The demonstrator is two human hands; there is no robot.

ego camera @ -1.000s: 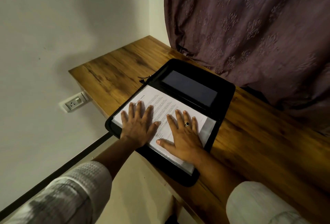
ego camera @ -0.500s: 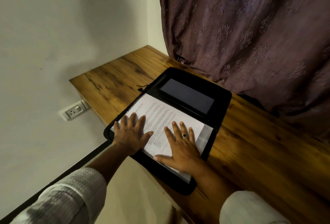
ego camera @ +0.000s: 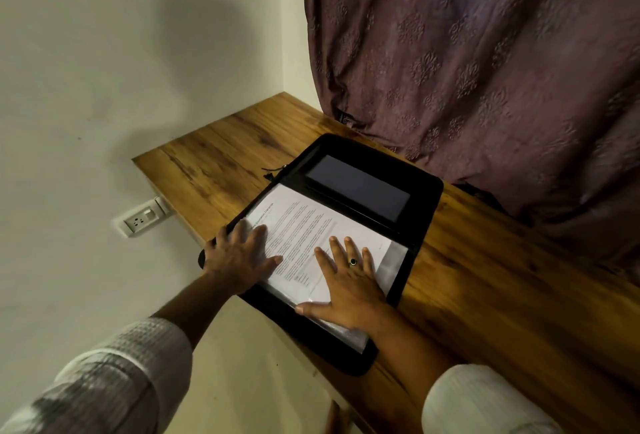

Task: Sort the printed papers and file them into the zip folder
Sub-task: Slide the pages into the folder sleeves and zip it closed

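Note:
A black zip folder (ego camera: 424, 222) lies open on the wooden desk, its near corner hanging over the desk's front edge. White printed papers (ego camera: 304, 222) lie on its near half, under a clear plastic sleeve that shows at their right edge. My left hand (ego camera: 240, 255) lies flat on the papers' left edge, over the folder's rim. My right hand (ego camera: 346, 281), with a dark ring, presses flat on the papers' near right part, fingers straight and thumb spread left. The folder's far half has a dark pocket panel (ego camera: 356, 188).
The wooden desk (ego camera: 502, 295) runs from the far left corner to the near right. A purple patterned curtain (ego camera: 485, 70) hangs over its back edge. A white wall socket (ego camera: 142, 219) sits below the desk's left end. The zip pull (ego camera: 273, 172) lies left of the folder.
My left hand has slid left, from the middle of the papers to their left edge. My right hand stays flat on the papers. The camera has tilted up a little.

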